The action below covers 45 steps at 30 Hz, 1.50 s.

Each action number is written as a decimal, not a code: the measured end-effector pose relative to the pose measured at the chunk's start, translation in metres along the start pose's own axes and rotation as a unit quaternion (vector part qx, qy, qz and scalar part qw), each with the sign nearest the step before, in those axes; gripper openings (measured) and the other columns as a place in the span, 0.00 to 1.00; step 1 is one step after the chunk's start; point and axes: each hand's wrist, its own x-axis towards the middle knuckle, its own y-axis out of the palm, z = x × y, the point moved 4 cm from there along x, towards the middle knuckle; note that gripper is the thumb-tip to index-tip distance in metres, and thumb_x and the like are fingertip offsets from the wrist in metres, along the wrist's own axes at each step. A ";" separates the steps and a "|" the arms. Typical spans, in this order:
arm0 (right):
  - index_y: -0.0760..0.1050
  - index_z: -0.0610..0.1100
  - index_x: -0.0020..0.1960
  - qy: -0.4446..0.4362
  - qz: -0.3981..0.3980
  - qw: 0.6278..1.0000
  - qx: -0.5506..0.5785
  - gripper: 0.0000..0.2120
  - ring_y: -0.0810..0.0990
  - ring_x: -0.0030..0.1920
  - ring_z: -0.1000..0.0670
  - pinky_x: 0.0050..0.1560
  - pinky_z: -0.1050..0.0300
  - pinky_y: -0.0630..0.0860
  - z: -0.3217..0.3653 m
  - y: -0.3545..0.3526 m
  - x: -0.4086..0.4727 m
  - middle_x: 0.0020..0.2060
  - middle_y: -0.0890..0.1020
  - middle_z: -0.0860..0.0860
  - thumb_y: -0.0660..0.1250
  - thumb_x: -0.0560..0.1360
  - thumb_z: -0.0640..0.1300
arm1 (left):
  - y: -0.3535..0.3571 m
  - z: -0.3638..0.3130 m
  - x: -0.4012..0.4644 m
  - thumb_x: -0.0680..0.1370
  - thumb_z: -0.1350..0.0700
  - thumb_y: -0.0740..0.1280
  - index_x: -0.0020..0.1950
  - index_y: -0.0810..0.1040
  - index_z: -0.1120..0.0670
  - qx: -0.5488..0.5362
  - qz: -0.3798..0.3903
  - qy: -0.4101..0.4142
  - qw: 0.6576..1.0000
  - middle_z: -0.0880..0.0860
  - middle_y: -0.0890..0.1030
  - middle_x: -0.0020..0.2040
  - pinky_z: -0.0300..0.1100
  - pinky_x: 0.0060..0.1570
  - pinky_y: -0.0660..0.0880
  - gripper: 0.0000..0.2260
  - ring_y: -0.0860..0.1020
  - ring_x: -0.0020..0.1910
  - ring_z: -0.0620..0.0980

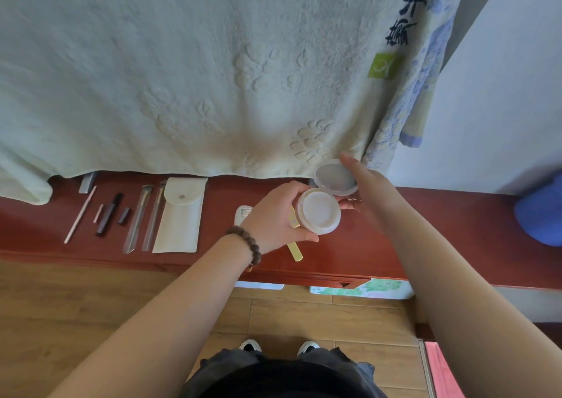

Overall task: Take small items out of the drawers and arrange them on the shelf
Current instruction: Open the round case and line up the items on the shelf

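- A pale blanket [188, 72] filled the upper frame, hanging over the red shelf [425, 230] that crossed the middle.
- On the shelf's left lay a white pouch [179, 215], brushes [143, 221] and a pencil [79, 215].
- I had the compact [319, 210] just right of centre, above the shelf, lid [336, 177] swung open.
- My left hand [273, 215] curled round its base; my right hand [365, 184] pinched the lid.
- I judged it best to close the lid fully, then set it flat beside the comb [241, 215].
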 end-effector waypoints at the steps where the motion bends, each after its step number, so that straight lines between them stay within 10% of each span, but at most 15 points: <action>1: 0.77 0.42 0.54 0.000 -0.008 1.000 -0.008 0.22 0.82 0.42 0.47 0.46 0.53 0.80 -0.003 0.001 0.004 0.46 0.82 0.44 0.64 0.75 0.60 | 0.006 0.003 0.000 0.61 0.44 0.79 0.64 0.69 0.47 0.030 -0.014 -0.003 0.999 0.44 0.74 0.60 0.41 0.60 0.68 0.35 0.71 0.60 0.44; 6: 0.81 0.45 0.51 0.012 -0.026 0.996 -0.088 0.23 0.84 0.44 0.45 0.51 0.48 0.82 -0.031 -0.001 0.037 0.48 0.83 0.44 0.69 0.69 0.63 | 0.040 0.035 -0.003 0.67 0.36 0.71 0.74 0.59 0.50 0.140 0.025 -0.086 0.986 0.49 0.64 0.73 0.49 0.69 0.64 0.41 0.62 0.72 0.49; 30: 0.74 0.43 0.62 0.007 -0.056 0.964 -0.261 0.29 0.75 0.50 0.49 0.51 0.55 0.69 -0.085 -0.012 0.075 0.50 0.78 0.48 0.62 0.73 0.65 | 0.058 0.077 -0.022 0.73 0.39 0.65 0.66 0.68 0.50 0.223 -0.089 -0.143 0.960 0.50 0.72 0.65 0.52 0.66 0.66 0.26 0.67 0.68 0.52; 37: 0.67 0.43 0.64 -0.028 -0.114 0.893 -0.435 0.41 0.67 0.62 0.45 0.60 0.48 0.68 -0.126 0.008 0.022 0.59 0.70 0.47 0.75 0.60 0.64 | 0.063 0.080 -0.027 0.73 0.40 0.66 0.68 0.67 0.50 0.219 -0.074 -0.175 0.957 0.52 0.67 0.71 0.53 0.68 0.64 0.28 0.62 0.72 0.52; 45: 0.69 0.40 0.61 -0.080 -0.161 0.849 -0.497 0.33 0.70 0.59 0.41 0.56 0.47 0.69 -0.125 0.019 0.019 0.59 0.72 0.44 0.72 0.67 0.61 | 0.061 0.074 -0.040 0.73 0.43 0.68 0.69 0.66 0.51 0.215 -0.101 -0.198 0.951 0.53 0.66 0.72 0.53 0.70 0.63 0.27 0.61 0.73 0.53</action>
